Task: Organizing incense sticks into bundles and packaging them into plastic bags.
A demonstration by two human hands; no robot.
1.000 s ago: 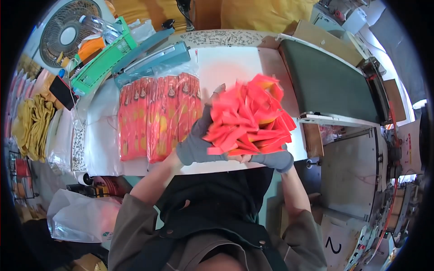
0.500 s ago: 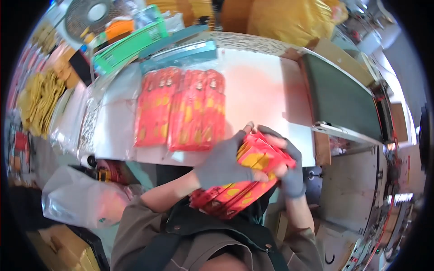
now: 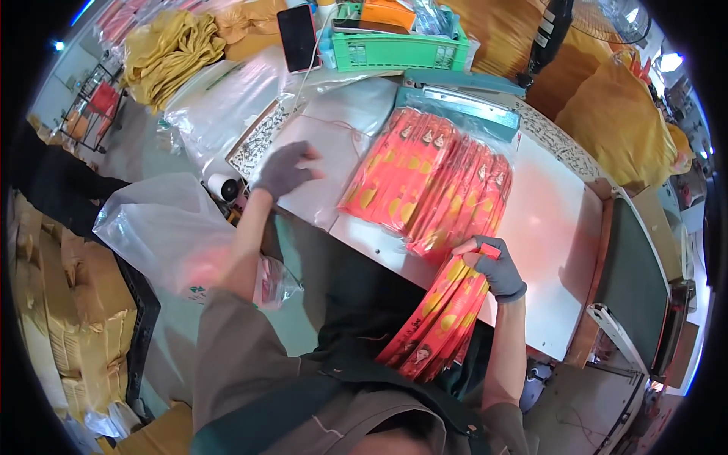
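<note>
My right hand, in a grey glove with bare fingertips, is closed on one end of a bundle of long red packets printed with yellow shapes. The bundle slants down over my lap at the table's front edge. My left hand, gloved alike, has its fingers apart and holds nothing. It hovers over a pile of clear plastic sleeves at the table's left. Between my hands, farther back, lie two groups of similar red packets in clear plastic, side by side on the white table.
Behind the packets stand a teal box and a green crate with odds and ends. A phone is propped beside the crate. A dark conveyor belt borders the table's right. A translucent bag hangs at the lower left.
My left hand has let go of the packet bundle and moved left over the plastic sleeves. My right hand keeps hold of the bundle, now at one end. The view has turned left.
</note>
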